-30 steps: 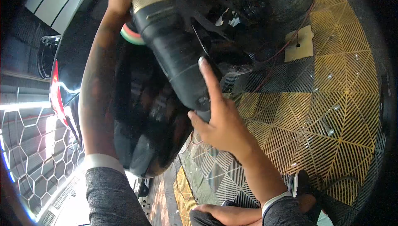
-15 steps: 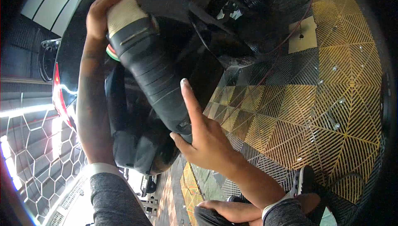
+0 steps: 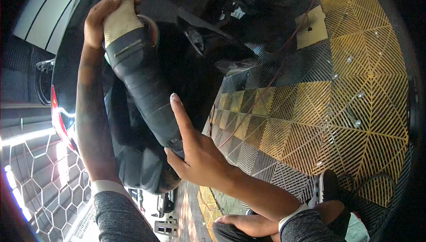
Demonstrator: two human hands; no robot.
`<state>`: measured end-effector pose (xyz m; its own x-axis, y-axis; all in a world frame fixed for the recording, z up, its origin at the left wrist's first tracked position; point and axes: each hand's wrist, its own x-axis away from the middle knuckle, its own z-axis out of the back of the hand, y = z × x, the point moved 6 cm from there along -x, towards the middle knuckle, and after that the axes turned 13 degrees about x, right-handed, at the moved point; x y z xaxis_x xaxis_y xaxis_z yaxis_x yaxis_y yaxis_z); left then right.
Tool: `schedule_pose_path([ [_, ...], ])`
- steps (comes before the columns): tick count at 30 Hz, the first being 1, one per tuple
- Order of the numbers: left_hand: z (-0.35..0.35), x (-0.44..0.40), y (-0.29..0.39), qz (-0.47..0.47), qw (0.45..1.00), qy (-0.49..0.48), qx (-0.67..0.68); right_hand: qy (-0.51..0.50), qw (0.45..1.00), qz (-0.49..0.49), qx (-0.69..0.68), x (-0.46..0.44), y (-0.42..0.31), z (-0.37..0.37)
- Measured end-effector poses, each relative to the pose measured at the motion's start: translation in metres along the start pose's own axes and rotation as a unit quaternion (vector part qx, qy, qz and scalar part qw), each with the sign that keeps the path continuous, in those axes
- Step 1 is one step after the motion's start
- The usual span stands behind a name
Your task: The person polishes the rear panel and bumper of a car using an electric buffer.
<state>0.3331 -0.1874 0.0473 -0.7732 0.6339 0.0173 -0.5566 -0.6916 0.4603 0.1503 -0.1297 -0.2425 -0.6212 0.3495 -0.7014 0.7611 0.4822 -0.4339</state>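
A black power polisher [image 3: 144, 93] slants across the view, its head wrapped in beige textured material. My left hand [image 3: 98, 20] is closed over that wrapped head. Around the rear end of the body is my right hand [image 3: 202, 155], its index finger laid along the casing and its thumb underneath. The edge of a round pad [image 3: 154, 29] shows behind the head. It faces the glossy black car panel [image 3: 186, 69], but whether it touches cannot be seen. The fingers beneath the tool are hidden.
A red tail light [image 3: 59, 118] is on the left. A thin red cord [image 3: 284, 64] runs over the yellow and black grated floor [image 3: 368, 78]. A beige square plate [image 3: 312, 28] lies near the wheel area. A person's legs and a dark shoe [image 3: 327, 188] are at lower right.
The polisher and both hands have shifted left in view, with the head end slightly lower. The surroundings have shifted too, so the camera has moved. Both hands keep their hold.
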Motion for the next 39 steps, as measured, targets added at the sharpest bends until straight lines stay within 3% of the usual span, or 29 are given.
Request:
schedule_pose_path([
  [8, -0.009, -0.049, -0.015, 0.039, 0.998, -0.048, 0.034, 0.012, 0.999, -0.034, -0.005, -0.013, 0.012, 0.017],
  [15, -0.01, -0.027, -0.012, 0.022, 0.997, -0.065, 0.042, 0.019, 0.999, -0.021, 0.017, -0.001, 0.003, 0.005],
  [16, -0.016, -0.016, -0.008, 0.024, 0.997, -0.063, 0.043, 0.016, 0.999, -0.022, 0.015, 0.003, 0.001, 0.001],
  [18, -0.012, 0.006, 0.0, 0.026, 0.999, 0.036, -0.029, -0.014, 0.998, -0.032, -0.045, 0.009, -0.003, -0.011],
  [19, -0.014, 0.015, 0.006, -0.007, 0.998, 0.026, -0.051, -0.019, 0.999, -0.027, -0.032, 0.012, -0.005, -0.017],
  [22, -0.008, 0.033, 0.009, 0.019, 1.0, 0.014, -0.011, -0.031, 0.999, -0.027, -0.023, 0.019, -0.016, -0.03],
  [24, -0.007, 0.04, 0.009, 0.01, 0.999, 0.03, -0.029, -0.064, 0.993, -0.06, -0.08, 0.023, -0.02, -0.035],
  [30, -0.034, 0.032, -0.003, 0.042, 0.999, -0.001, -0.021, -0.032, 0.992, -0.071, -0.103, 0.037, -0.018, -0.044],
  [33, -0.047, 0.015, -0.012, 0.037, 0.997, -0.063, -0.003, -0.023, 0.991, -0.088, -0.098, 0.039, -0.012, -0.042],
  [35, -0.055, 0.005, -0.017, 0.053, 0.995, -0.078, -0.038, 0.024, 0.996, -0.057, -0.066, 0.038, -0.012, -0.037],
  [38, -0.06, -0.001, -0.022, 0.047, 0.996, -0.065, -0.028, 0.005, 0.992, -0.082, -0.092, 0.038, -0.01, -0.035],
  [39, -0.052, 0.0, -0.028, 0.078, 0.997, -0.013, 0.003, 0.01, 0.993, -0.08, -0.091, 0.038, -0.01, -0.034],
])
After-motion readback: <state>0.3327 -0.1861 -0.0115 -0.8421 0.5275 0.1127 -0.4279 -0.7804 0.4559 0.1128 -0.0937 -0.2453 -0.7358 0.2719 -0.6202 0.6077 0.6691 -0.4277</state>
